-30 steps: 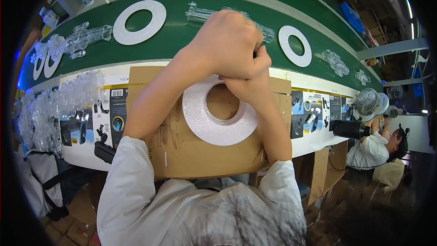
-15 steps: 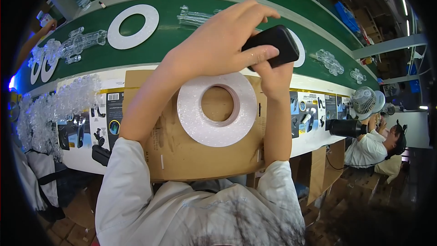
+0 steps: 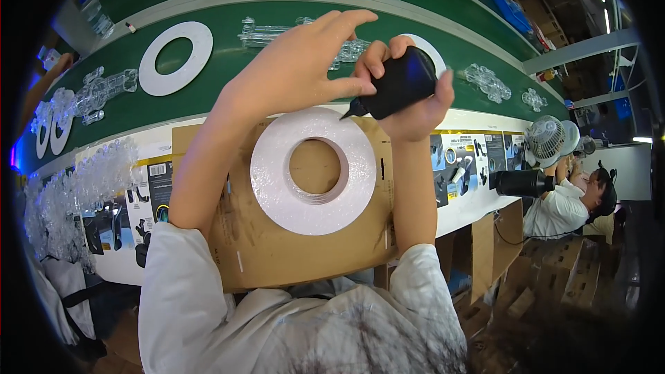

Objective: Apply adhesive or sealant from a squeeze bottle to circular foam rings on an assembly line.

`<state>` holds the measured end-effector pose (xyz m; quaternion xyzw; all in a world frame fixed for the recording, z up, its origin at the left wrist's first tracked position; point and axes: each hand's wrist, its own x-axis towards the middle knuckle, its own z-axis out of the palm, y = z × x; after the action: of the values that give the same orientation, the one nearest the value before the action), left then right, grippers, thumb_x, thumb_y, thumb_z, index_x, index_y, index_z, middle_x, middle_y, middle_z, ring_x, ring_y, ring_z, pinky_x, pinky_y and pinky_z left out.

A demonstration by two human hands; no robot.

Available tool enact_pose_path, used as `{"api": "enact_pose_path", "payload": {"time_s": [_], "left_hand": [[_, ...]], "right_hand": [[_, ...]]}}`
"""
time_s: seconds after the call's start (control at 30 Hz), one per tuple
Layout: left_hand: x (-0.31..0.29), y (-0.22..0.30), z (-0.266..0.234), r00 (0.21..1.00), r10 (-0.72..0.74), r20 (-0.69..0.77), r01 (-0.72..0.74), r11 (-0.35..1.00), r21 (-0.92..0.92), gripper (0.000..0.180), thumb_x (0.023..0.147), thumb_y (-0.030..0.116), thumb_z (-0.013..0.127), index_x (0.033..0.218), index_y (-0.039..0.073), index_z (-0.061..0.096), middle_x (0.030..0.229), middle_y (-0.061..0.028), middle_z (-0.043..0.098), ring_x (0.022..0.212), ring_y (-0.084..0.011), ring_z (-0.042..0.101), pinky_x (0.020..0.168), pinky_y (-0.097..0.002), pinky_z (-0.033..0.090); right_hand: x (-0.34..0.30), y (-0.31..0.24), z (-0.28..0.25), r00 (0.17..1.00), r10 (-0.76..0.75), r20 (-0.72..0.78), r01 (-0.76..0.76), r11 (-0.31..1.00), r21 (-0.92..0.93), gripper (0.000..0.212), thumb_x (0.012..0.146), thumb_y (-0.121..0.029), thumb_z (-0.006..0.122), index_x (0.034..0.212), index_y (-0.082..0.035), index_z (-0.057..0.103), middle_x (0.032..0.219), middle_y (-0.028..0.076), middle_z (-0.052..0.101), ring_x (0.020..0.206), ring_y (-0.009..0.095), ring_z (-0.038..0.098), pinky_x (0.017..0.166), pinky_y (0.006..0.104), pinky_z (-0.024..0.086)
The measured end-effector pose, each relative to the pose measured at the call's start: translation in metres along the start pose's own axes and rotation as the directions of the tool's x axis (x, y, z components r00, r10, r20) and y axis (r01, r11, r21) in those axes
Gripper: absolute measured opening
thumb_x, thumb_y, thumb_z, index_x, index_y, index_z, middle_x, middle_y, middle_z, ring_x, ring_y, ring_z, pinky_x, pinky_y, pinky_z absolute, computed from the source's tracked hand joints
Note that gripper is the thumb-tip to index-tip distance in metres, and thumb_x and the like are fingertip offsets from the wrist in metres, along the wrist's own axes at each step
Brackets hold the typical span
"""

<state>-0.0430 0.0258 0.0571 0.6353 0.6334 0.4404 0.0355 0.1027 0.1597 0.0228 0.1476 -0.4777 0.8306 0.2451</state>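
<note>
My right hand (image 3: 414, 123) grips a black squeeze bottle (image 3: 402, 84) with a thin pointed nozzle, which tilts down toward the left. My left hand (image 3: 301, 62) is open beside it, fingers reaching forward and thumb tip close to the bottle; whether it touches cannot be made out. Below the nozzle lies a thick stack of white rings (image 3: 277, 190), its top face dotted with shiny specks. The stack rests on a brown cardboard piece (image 3: 298, 263) between my forearms.
Flat white rings (image 3: 154, 73) and clear plastic parts (image 3: 104, 93) lie on the green surface (image 3: 228, 76) beyond. More clear pieces (image 3: 55, 221) heap at the left. A black bottle (image 3: 523, 183), a fan (image 3: 546, 140) and a co-worker (image 3: 564, 211) are at the right.
The squeeze bottle has turned in my right hand, so its nozzle now shows, pointing down-left. My left hand has come off the bottle's near side and shifted left.
</note>
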Motion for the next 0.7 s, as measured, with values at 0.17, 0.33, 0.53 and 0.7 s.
{"api": "enact_pose_path", "payload": {"time_s": [0.17,0.33,0.53,0.7], "left_hand": [[0.0,-0.003,0.009,0.992,0.071,0.102,-0.058,0.99,-0.132,0.084,0.069,0.024,0.087,0.141,0.008,0.047,0.123,-0.0136,0.061,0.1,-0.0297,0.061,0.088,-0.0404,0.051],[0.0,-0.008,0.012,0.981,0.142,0.133,-0.125,0.984,-0.129,0.081,0.068,0.02,0.087,0.138,0.006,0.048,0.116,-0.017,0.065,0.101,-0.0336,0.064,0.088,-0.0415,0.051],[0.003,0.003,0.003,0.939,0.16,0.306,-0.062,0.95,-0.305,0.043,0.077,0.012,0.078,0.114,0.003,0.058,0.094,-0.0082,0.073,0.088,-0.0233,0.072,0.082,-0.0341,0.054],[0.003,0.001,0.003,0.92,0.14,0.366,0.003,0.931,-0.365,0.033,0.077,0.007,0.077,0.103,0.002,0.058,0.093,-0.0063,0.074,0.086,-0.0205,0.073,0.079,-0.0321,0.055]], "right_hand": [[0.003,0.01,0.002,0.996,-0.063,0.061,0.066,0.996,-0.054,0.061,0.088,-0.068,0.05,0.102,-0.009,0.044,0.082,0.005,0.048,0.071,0.017,0.047,0.068,0.031,0.041],[-0.003,0.009,0.014,1.0,-0.005,-0.011,0.006,0.996,0.085,0.067,0.093,-0.074,0.026,0.072,-0.013,0.043,0.061,0.001,0.046,0.06,0.016,0.044,0.057,0.0285,0.037],[-0.007,0.01,0.019,0.998,-0.008,-0.069,0.008,1.0,0.005,0.058,0.094,-0.064,0.029,0.069,-0.013,0.043,0.058,0.001,0.047,0.054,0.014,0.044,0.055,0.0283,0.037],[-0.007,0.014,0.018,0.997,0.003,-0.076,0.0,0.999,0.032,0.052,0.092,-0.058,0.033,0.069,-0.013,0.044,0.058,0.001,0.048,0.054,0.015,0.045,0.056,0.028,0.039]]}}
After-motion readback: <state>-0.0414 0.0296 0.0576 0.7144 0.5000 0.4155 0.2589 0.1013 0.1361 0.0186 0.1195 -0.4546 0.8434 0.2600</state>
